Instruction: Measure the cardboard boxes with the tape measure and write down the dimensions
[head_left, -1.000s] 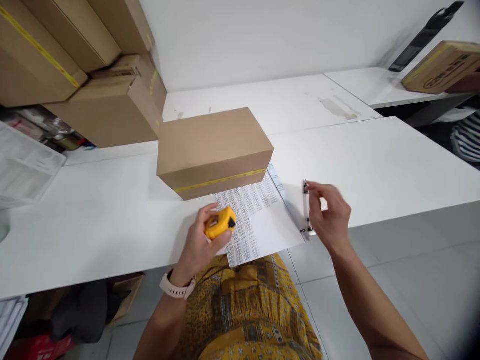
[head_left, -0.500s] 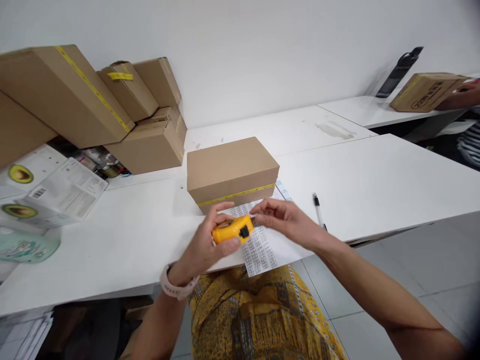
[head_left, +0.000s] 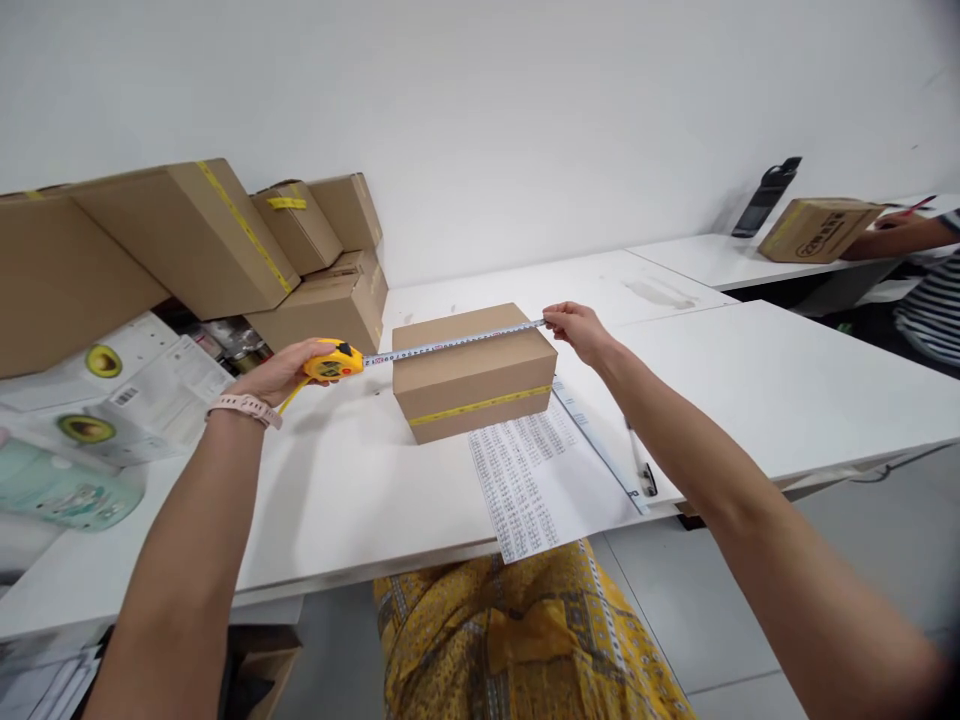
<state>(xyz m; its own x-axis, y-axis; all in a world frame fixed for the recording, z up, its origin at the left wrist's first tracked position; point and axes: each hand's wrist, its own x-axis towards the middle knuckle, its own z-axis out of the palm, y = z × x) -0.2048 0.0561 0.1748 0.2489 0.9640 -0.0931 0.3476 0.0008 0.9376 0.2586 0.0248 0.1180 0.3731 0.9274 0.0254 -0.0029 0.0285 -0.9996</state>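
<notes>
My left hand (head_left: 289, 368) is wrapped round the yellow case of a tape measure (head_left: 334, 361), left of a brown cardboard box (head_left: 480, 370). The pulled-out blade (head_left: 450, 342) runs across the box's top at a slight upward slant. At the box's far right corner, my right hand (head_left: 574, 328) pinches the blade's end between thumb and fingers. Yellow tape goes along the box's front side. Printed sheets (head_left: 525, 490) lie in front of the box, partly over the table's edge.
Brown boxes (head_left: 315, 310) are stacked at the left, beside white cartons with avocado pictures (head_left: 150, 390) and a green bottle (head_left: 67, 490). A pen (head_left: 646, 475) lies right of the sheets. At the far right a co-worker's hand (head_left: 896, 222) is by another box (head_left: 817, 228).
The blade has been drawn out from the case. My left hand has moved left with the case, my right hand up and right with the end. The view has shifted.
</notes>
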